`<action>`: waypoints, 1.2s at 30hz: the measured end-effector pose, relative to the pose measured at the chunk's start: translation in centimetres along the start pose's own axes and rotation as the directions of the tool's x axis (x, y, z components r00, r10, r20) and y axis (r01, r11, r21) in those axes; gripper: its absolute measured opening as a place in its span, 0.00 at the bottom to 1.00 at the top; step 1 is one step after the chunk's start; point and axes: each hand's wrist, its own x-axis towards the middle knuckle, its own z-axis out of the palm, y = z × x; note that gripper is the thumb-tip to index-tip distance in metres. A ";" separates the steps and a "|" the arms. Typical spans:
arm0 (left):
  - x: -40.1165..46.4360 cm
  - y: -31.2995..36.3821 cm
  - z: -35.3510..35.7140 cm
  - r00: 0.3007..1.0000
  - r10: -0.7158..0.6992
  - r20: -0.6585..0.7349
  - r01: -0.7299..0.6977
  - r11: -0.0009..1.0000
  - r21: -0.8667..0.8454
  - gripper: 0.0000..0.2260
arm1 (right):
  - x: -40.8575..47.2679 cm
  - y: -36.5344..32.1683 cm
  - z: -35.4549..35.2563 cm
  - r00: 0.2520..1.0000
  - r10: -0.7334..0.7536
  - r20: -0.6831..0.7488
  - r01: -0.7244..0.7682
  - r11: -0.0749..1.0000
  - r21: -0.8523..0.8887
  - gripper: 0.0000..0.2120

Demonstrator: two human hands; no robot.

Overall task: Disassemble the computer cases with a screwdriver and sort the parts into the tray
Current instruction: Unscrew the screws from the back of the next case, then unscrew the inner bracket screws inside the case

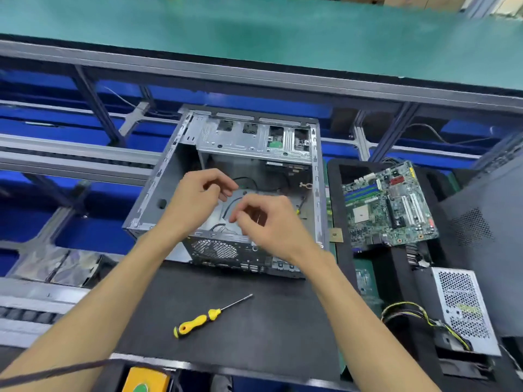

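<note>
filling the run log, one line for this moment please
left hand, right hand: fingers curled over open case | screwdriver: idle on mat | motherboard: in tray

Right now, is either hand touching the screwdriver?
Apart. The head view shows the screwdriver lying alone on the black mat, with bare mat between it and both forearms; the left hand and right hand are up over the open case.

Black work mat [254,321] on bench
Open PC case [158,193] at back, yellow screwdriver [203,318] in front, black tray [336,176] w/ parts on right.
</note>
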 end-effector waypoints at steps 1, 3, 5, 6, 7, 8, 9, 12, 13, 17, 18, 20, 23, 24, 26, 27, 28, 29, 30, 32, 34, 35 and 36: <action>-0.1 -0.6 -0.4 1.000 -0.004 0.001 0.004 1.000 0.003 0.20 | -0.1 -0.3 1.3 0.999 -0.016 0.044 0.017 1.000 -0.024 0.07; -0.3 -1.6 -1.2 1.000 -0.008 0.002 0.008 1.000 0.013 0.20 | -0.4 -0.6 3.8 0.992 -0.042 0.121 0.049 0.997 -0.060 0.06; -0.6 -2.5 -1.9 1.000 0.000 0.021 0.000 1.000 0.021 0.19 | -0.9 -0.5 6.1 0.979 -0.045 0.200 0.063 0.994 -0.085 0.05; -0.8 -2.8 -2.0 0.999 0.004 0.037 -0.005 1.000 0.022 0.19 | -1.1 -0.3 7.2 0.969 -0.036 0.243 0.064 0.992 -0.107 0.05; -1.0 -3.0 -2.1 0.998 0.007 0.057 -0.008 1.000 0.022 0.18 | -1.3 0.1 8.3 0.957 -0.023 0.288 0.066 0.988 -0.141 0.06; -1.2 -3.2 -2.1 0.997 0.009 0.076 -0.010 1.000 0.022 0.18 | -1.7 0.6 9.3 0.943 -0.006 0.333 0.072 0.980 -0.186 0.07; -1.5 -3.3 -2.1 0.996 0.009 0.093 -0.011 1.000 0.022 0.18 | -2.0 1.1 10.3 0.927 0.016 0.376 0.077 0.969 -0.233 0.08; -2.1 -3.6 -1.9 0.993 0.002 0.119 -0.002 1.000 0.003 0.17 | -3.6 3.3 12.9 0.863 0.115 0.493 0.062 0.943 -0.328 0.12; -2.3 -3.7 -1.8 0.993 0.002 0.119 -0.002 1.000 -0.001 0.17 | -4.1 4.1 13.6 0.834 0.151 0.530 0.062 0.929 -0.364 0.14; -2.8 -3.8 -1.7 0.994 0.025 0.106 -0.027 1.000 0.016 0.17 | -5.4 6.0 14.5 0.801 0.221 0.556 0.069 0.889 -0.453 0.17; -2.8 -3.8 -1.5 0.994 0.032 0.100 -0.035 0.999 0.021 0.17 | -5.5 6.2 14.4 0.810 0.208 0.549 0.084 0.885 -0.459 0.16; -3.1 -3.8 -1.1 0.995 0.038 0.094 -0.043 0.998 0.050 0.17 | -5.8 6.3 14.3 0.815 0.178 0.552 0.127 0.874 -0.469 0.13; -3.8 -3.7 -0.2 0.996 0.049 0.071 -0.057 0.990 0.125 0.16 | -6.4 5.8 14.2 0.830 0.148 0.537 0.126 0.890 -0.439 0.11; -4.1 -3.6 0.0 0.997 0.051 0.062 -0.060 0.986 0.158 0.15 | -6.5 5.3 13.9 0.841 0.158 0.518 0.078 0.911 -0.405 0.11; -4.4 -3.5 0.5 0.997 0.053 0.060 -0.067 0.964 0.259 0.12 | -6.6 3.8 13.0 0.863 0.182 0.470 -0.023 0.946 -0.324 0.10; -4.6 -3.5 0.7 0.996 0.056 0.072 -0.077 0.940 0.332 0.10 | -6.6 3.0 12.4 0.883 0.181 0.434 -0.050 0.954 -0.296 0.10; -4.8 -3.4 1.0 0.994 0.063 0.088 -0.094 0.905 0.414 0.08 | -6.5 2.2 11.7 0.903 0.172 0.393 -0.053 0.954 -0.296 0.09; -5.0 -3.4 1.4 0.992 0.069 0.104 -0.112 0.865 0.489 0.07 | -6.5 1.4 10.8 0.924 0.152 0.351 -0.030 0.944 -0.330 0.08; -5.2 -3.3 1.8 0.992 0.070 0.109 -0.118 0.835 0.537 0.08 | -6.5 0.7 9.8 0.943 0.122 0.310 0.005 0.926 -0.378 0.08; -5.4 -2.8 2.6 0.996 0.037 0.083 -0.077 0.827 0.557 0.13 | -6.7 -0.8 7.4 0.965 0.072 0.251 0.049 0.896 -0.442 0.14; -5.3 -2.2 3.3 0.997 -0.026 0.067 -0.014 0.848 0.530 0.17 | -6.9 -1.8 4.9 0.980 0.074 0.184 0.013 0.901 -0.433 0.19; -5.3 -2.2 3.4 0.997 -0.043 0.065 0.004 0.858 0.514 0.17 | -6.9 -1.9 3.8 0.988 0.084 0.133 -0.021 0.907 -0.421 0.22; -5.3 -2.1 3.5 0.997 -0.041 0.062 0.005 0.867 0.498 0.17 | -6.8 -1.9 2.8 0.994 0.092 0.062 -0.059 0.909 -0.413 0.25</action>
